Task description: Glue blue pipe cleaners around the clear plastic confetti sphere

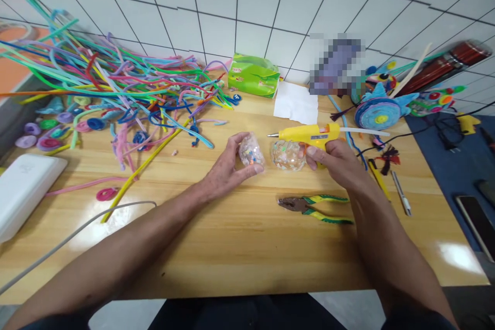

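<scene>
**Hot-glue gun [305, 135] levelled beside a small clear plastic cup [251, 150]**

We judge that the step in hand is a gluing one, at the moment of bringing the tool and the piece together. Our left hand [232, 169] is half curled, with the thumb on the near side and the fingers on the far side of the small clear plastic cup, which shows coloured bits in it and stands tilted over the wooden table [232, 252]. Our right hand [335, 161] is wrapped around the hot-glue gun, and its metal nozzle [273, 135] points to the left, near the cup but apart from it. A white glue stick [367, 131] comes out of the back end.

Under the gun is a second clear plastic piece [284, 157], just beside the first; we cannot tell whether our right fingers touch it, because the gun partly covers the place.

In our opinion, the next move calls for a steady left hold, with the chosen edge turned to the nozzle, and a light press of the trigger. The fingertips should keep away from the hot metal. The combination pliers [309, 206] lie nearer to us, untouched.
</scene>
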A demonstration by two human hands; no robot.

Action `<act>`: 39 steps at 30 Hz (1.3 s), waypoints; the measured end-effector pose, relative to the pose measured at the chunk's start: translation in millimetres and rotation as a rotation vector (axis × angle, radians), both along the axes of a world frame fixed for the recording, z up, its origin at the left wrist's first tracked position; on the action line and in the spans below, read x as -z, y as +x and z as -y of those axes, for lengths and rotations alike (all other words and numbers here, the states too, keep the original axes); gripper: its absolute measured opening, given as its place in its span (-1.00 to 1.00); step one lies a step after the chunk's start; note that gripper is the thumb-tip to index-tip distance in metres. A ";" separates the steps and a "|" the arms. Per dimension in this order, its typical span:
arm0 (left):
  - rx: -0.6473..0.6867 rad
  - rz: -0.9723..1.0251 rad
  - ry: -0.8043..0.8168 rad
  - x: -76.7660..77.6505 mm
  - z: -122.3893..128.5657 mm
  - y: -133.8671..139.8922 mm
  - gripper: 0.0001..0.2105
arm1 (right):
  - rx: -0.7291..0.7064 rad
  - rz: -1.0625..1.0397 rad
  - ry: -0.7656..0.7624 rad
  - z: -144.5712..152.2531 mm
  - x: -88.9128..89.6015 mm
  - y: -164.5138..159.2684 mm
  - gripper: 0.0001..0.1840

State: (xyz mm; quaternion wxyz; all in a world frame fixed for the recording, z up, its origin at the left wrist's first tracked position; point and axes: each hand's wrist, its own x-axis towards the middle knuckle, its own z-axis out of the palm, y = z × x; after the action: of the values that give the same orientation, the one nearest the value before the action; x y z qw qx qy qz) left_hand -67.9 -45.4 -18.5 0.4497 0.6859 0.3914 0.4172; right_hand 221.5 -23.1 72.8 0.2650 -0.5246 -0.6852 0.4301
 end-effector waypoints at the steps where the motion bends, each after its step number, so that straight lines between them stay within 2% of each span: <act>1: -0.007 -0.020 0.003 -1.5 0.6 -0.7 -0.25 | 0.002 0.016 -0.002 -0.4 1.5 1.6 -0.40; 5: -0.015 -0.116 0.028 -3.8 2.2 -2.5 -0.26 | 0.079 0.189 0.006 -0.2 7.3 5.6 -0.40; 8: -0.007 -0.135 0.038 -3.4 2.0 -2.7 -0.25 | 0.049 0.275 -0.039 1.6 5.6 5.1 -0.39; 11: 0.003 -0.131 0.050 -3.7 1.4 -2.6 -0.25 | -0.006 0.171 -0.083 3.1 -0.9 3.0 -0.35; 14: 0.010 -0.128 0.080 -4.3 1.4 -2.6 -0.27 | -0.011 0.032 -0.079 4.6 -6.5 0.4 -0.33; 16: 0.011 -0.129 0.091 -4.2 1.7 -2.6 -0.27 | -0.005 0.009 -0.088 6.3 -7.9 -1.9 -0.33; 22: 0.014 -0.131 0.075 -4.3 2.2 -3.0 -0.25 | -0.016 0.039 -0.094 9.6 -7.3 -5.4 -0.36; 30: 0.015 -0.173 0.074 -5.4 1.1 -3.6 -0.27 | -0.066 0.128 -0.090 9.0 -9.1 3.7 -0.30; 35: 0.017 -0.168 0.146 0.9 -2.1 -1.2 -0.04 | -0.019 0.144 -0.052 9.7 -7.5 0.1 -0.33; 39: 0.010 -0.149 0.147 4.3 -4.2 -0.7 -0.06 | 0.004 0.173 -0.030 11.2 -6.8 -0.3 -0.34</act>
State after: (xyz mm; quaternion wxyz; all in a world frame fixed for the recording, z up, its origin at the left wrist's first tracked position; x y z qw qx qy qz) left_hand -68.6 -41.2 -22.8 0.3700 0.7479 0.3889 0.3905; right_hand 221.2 -34.3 79.6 0.1981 -0.5651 -0.6980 0.3928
